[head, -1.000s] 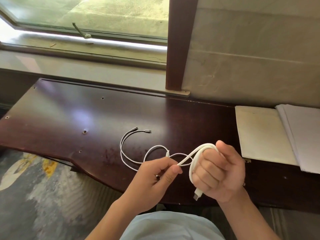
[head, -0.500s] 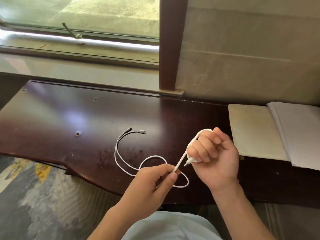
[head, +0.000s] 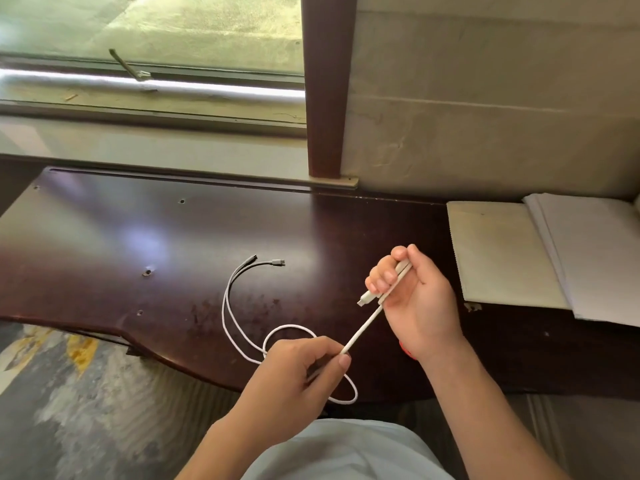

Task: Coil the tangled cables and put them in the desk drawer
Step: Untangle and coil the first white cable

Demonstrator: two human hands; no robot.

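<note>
Coiling the white cable (head: 363, 327)

Right hand (head: 415, 299) gripped the wound end; left hand (head: 298, 372) pinched the strand. Slack tension could unravel the loops.

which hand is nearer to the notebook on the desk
Right. The right hand, gripping the white cable, sits just left of the notebook. The left hand pinches the cable farther left, near the desk's front edge.

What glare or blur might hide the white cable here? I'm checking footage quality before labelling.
Head view: window light throws a pale sheen across the desk at left, clear of the cable; the cable stays sharp between left hand and right hand; wide-angle bending curves the desk's edges; window sill overexposed.
</note>
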